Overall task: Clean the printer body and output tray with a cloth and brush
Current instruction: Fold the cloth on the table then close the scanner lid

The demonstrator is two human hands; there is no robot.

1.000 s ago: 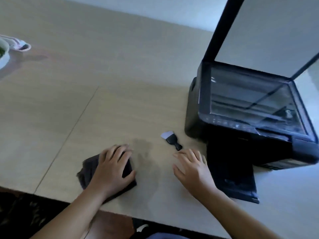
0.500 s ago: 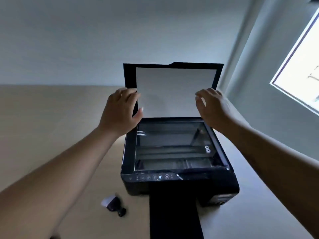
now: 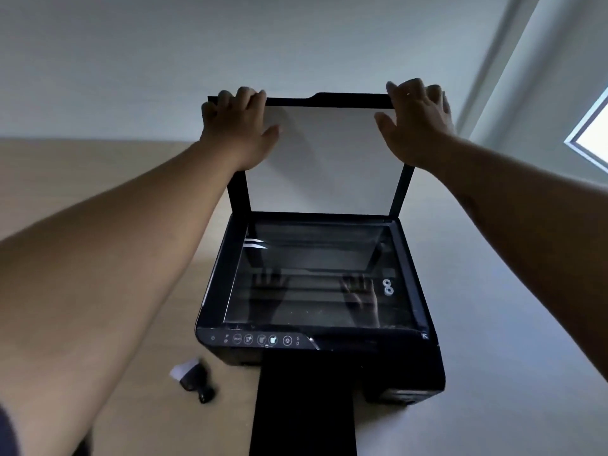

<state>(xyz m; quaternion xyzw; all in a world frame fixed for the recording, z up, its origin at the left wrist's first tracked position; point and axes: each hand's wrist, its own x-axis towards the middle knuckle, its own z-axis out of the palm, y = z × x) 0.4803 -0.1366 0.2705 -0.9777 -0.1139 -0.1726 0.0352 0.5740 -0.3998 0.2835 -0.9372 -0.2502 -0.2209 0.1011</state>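
Observation:
A black printer (image 3: 408, 366) sits on the table in front of me with its scanner lid (image 3: 324, 159) raised upright, white underside facing me. My left hand (image 3: 238, 126) grips the lid's top left corner, fingers curled over the edge. My right hand (image 3: 416, 121) rests on the top right corner, fingers over the top edge. The scanner glass (image 3: 316, 284) lies bare and reflects both hands. The black output tray (image 3: 304, 406) sticks out toward me. A small brush (image 3: 192, 380) with white bristles lies left of the tray. The cloth is out of view.
The wooden table (image 3: 148, 357) runs left of the printer to a pale wall (image 3: 230, 54) behind. A bright window (image 3: 592, 133) is at the far right. The control panel (image 3: 256, 339) lines the printer's front edge.
Both hands left the table, where the left lay on the dark cloth, and rose to the lid. Since half a second ago they moved from its sides up to its top corners.

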